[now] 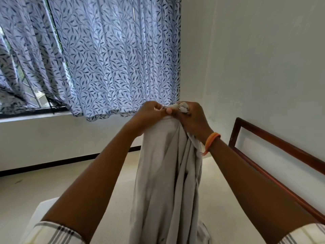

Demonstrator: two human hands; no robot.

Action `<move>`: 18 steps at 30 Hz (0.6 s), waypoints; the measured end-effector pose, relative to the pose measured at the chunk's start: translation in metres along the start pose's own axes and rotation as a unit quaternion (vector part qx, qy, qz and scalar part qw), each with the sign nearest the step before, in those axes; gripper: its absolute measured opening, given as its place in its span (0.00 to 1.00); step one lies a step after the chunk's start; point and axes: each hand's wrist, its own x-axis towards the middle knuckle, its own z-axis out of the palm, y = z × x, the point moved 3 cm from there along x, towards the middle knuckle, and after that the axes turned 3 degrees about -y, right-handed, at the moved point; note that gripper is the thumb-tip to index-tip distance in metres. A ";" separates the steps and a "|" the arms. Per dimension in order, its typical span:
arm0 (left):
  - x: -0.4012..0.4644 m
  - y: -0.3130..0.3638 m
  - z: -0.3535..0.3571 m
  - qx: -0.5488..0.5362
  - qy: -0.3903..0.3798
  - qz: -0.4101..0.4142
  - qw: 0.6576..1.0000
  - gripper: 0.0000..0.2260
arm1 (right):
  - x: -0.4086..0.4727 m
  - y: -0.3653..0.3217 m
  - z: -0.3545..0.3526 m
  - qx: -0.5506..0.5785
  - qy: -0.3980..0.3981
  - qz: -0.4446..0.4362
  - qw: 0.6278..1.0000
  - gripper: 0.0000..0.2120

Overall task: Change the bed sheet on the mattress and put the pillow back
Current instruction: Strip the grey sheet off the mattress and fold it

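A pale grey-white bed sheet [165,182] hangs bunched in long folds from both my raised hands, in the middle of the view. My left hand [149,115] pinches its top edge. Right beside it, my right hand [190,117] grips the gathered top, with an orange thread band on the wrist. The two hands touch each other at chest height. Below lies the bare off-white mattress [109,199], its near left corner showing. The sheet's lower end is cut off by the frame. No pillow is in view.
A dark wooden bed frame rail [274,155] runs along the white wall on the right. A leaf-patterned blue curtain [109,55] covers a window [33,95] on the far wall, partly open at left. Pale floor lies between bed and far wall.
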 end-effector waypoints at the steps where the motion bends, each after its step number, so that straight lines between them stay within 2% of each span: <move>1: -0.004 -0.007 0.004 -0.048 -0.056 -0.019 0.997 0.19 | 0.000 -0.004 -0.002 -0.018 -0.006 -0.024 1.000 0.15; 3: -0.014 -0.021 0.014 -0.165 -0.123 -0.045 0.978 0.22 | 0.000 -0.009 0.001 -0.054 -0.023 -0.062 0.996 0.12; 5: -0.019 -0.034 0.020 -0.210 -0.139 -0.041 0.967 0.19 | 0.002 -0.003 0.001 -0.063 0.000 -0.054 0.997 0.11; 9: -0.031 -0.074 0.042 -0.111 -0.106 -0.034 0.988 0.08 | 0.010 0.019 -0.028 0.036 0.155 0.046 0.986 0.21; 11: -0.038 -0.104 0.063 -0.050 -0.126 -0.040 0.990 0.06 | 0.014 0.019 -0.038 0.038 0.175 0.045 0.983 0.24; 14: -0.058 -0.153 0.095 0.097 -0.172 -0.070 0.978 0.07 | 0.019 0.019 -0.050 0.044 0.219 0.059 0.973 0.23; 16: -0.074 -0.179 0.106 0.048 -0.166 -0.111 0.979 0.09 | 0.022 0.022 -0.058 0.031 0.249 0.075 0.965 0.23; 18: -0.078 -0.192 0.101 -0.051 -0.094 -0.142 0.984 0.13 | 0.020 0.030 -0.061 -0.020 0.248 0.103 0.963 0.24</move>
